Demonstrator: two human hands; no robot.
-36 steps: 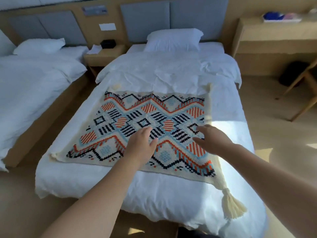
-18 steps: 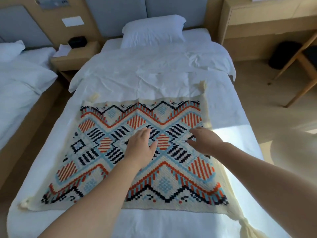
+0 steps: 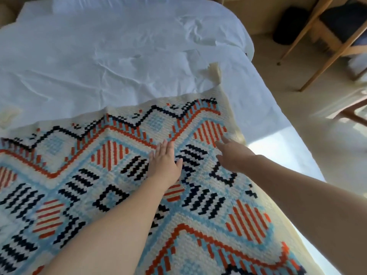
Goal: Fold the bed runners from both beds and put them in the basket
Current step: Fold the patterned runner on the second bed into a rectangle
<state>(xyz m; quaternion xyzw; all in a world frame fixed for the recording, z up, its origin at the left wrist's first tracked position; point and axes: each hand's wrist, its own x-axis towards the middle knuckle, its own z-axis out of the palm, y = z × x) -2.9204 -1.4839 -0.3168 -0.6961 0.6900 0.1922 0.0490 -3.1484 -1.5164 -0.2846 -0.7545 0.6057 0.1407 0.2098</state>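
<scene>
Woven runner (image 3: 111, 155) lies flat on the bed (image 3: 119, 56); left grip (image 3: 164, 165) and right grip (image 3: 233, 156), both released, have slid toward its far right corner, so folding likely starts there.

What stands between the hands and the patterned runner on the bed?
Nothing visible. The left hand and right hand reach open-fingered right over the runner, with nothing lying on it. The basket is not in view.

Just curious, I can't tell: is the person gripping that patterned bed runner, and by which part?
Nothing is held. The left hand and the right hand reach with straight fingers across the bed runner, which lies spread on the bed.
</scene>
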